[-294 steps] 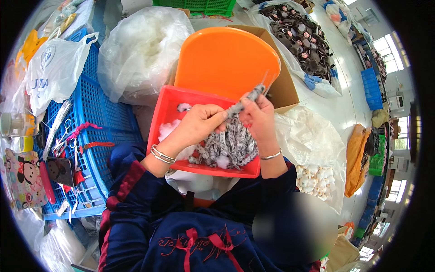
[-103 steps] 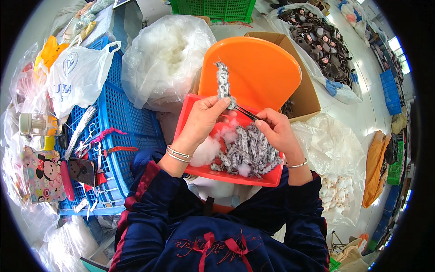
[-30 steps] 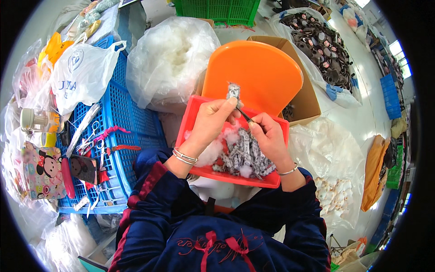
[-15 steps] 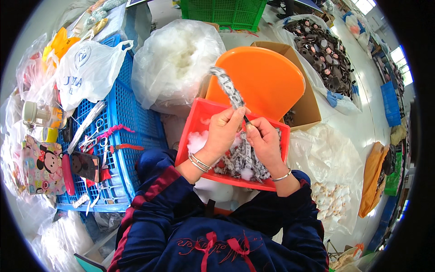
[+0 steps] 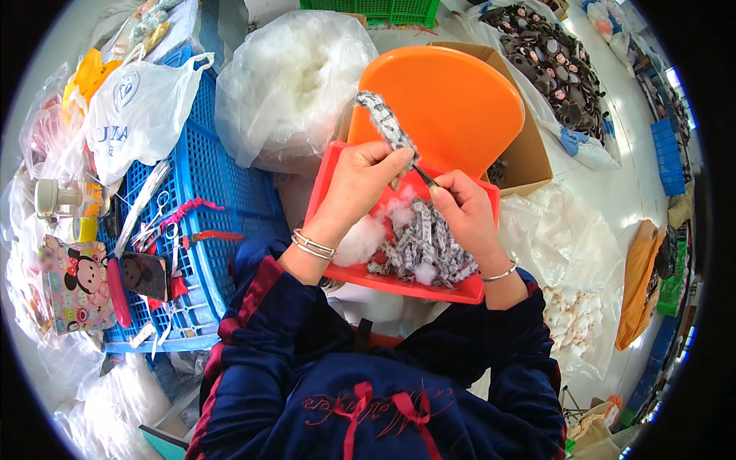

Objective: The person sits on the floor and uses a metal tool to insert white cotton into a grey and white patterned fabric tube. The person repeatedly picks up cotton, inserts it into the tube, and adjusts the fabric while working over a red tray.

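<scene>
My left hand point(image 5: 366, 181) pinches the lower end of a fuzzy grey-and-white plush tube point(image 5: 386, 121), which points up and to the left over the red tray. Between the fingers of my right hand point(image 5: 469, 211) are dark tweezers point(image 5: 424, 175), their tip at the tube's lower end; whether it is inside I cannot tell. Below both hands, the red tray point(image 5: 313, 201) rests across my lap. Inside it lie a heap of similar grey-and-white plush pieces point(image 5: 431, 241) and tufts of white stuffing point(image 5: 360, 241).
An orange stool point(image 5: 452, 100) and a cardboard box point(image 5: 531, 153) stand beyond the tray. Left of them bulges a clear bag of stuffing point(image 5: 295, 92). Blue crates point(image 5: 218, 264) at left carry scissors point(image 5: 162, 203) and a phone point(image 5: 146, 276). A bag of dark plush parts point(image 5: 548, 65) sits far right.
Both hands have shifted slightly apart, exposing more of the tweezers between them. The plush tube stays in my left hand, and more of the tray's contents shows below.
</scene>
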`<state>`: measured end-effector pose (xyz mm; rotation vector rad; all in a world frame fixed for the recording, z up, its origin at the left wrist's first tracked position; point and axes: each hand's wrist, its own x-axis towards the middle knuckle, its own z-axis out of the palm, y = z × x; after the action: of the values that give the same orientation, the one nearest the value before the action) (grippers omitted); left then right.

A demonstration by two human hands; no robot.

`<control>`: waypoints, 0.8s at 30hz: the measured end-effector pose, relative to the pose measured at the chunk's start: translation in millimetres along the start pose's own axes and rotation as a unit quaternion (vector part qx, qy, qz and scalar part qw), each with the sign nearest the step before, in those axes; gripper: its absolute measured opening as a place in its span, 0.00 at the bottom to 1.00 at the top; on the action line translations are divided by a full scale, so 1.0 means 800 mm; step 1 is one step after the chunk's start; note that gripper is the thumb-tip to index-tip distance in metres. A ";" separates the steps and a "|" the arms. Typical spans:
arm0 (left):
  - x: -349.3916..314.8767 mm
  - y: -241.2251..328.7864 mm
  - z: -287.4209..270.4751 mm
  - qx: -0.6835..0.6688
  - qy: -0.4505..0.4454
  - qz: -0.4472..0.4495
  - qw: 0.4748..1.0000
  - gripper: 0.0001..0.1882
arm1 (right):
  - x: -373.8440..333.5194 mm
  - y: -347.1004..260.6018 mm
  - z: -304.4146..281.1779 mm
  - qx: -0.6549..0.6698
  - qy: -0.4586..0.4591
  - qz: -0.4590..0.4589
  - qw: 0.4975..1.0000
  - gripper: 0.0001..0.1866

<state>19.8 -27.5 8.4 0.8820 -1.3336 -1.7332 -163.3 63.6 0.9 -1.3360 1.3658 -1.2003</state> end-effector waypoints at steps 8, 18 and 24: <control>0.017 0.016 -0.047 -0.164 0.120 0.045 0.978 0.10 | 0.006 0.010 -0.045 -0.334 -0.157 -0.014 0.929 0.10; 0.015 0.024 -0.053 -0.178 0.128 0.047 0.975 0.07 | 0.002 0.075 0.001 -0.512 -0.205 -0.026 0.834 0.08; 0.015 0.027 -0.056 -0.166 0.131 0.063 0.975 0.07 | 0.021 0.028 -0.033 -0.413 -0.088 -0.030 0.906 0.08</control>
<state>56.6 -61.7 19.1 0.7847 -0.8749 -1.6159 -194.1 48.0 -15.5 -2.0138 1.7881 -0.4897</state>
